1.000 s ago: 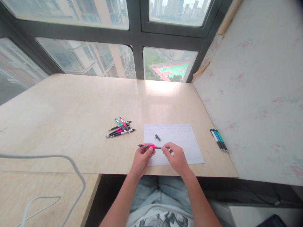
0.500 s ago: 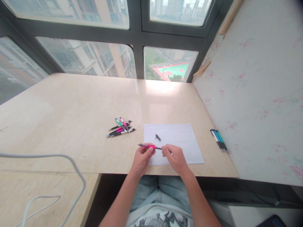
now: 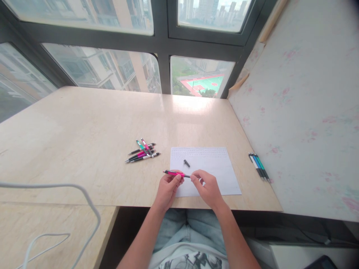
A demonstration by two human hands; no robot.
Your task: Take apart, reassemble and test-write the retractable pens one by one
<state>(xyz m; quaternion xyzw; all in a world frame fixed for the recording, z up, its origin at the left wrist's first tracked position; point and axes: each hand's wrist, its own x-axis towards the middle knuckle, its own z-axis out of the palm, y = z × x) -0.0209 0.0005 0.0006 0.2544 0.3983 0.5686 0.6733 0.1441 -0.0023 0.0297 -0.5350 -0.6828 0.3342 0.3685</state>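
Observation:
My left hand (image 3: pixel 168 189) pinches a pink and black pen (image 3: pixel 174 173) held level just above the near edge of a white sheet of paper (image 3: pixel 213 168). My right hand (image 3: pixel 207 187) is closed in a pinch at the pen's right end; what its fingertips hold there is too small to make out. A small black pen part (image 3: pixel 186 163) lies on the paper just beyond the hands.
A loose pile of several pens (image 3: pixel 143 151) lies on the beige table (image 3: pixel 84 138) to the left of the paper. Three more pens (image 3: pixel 259 166) lie side by side by the right wall. A white cable (image 3: pixel 56 209) loops at lower left. Windows stand behind.
My right hand's fingertips have shifted slightly left along the pen's right end. The left hand and the pen have barely moved.

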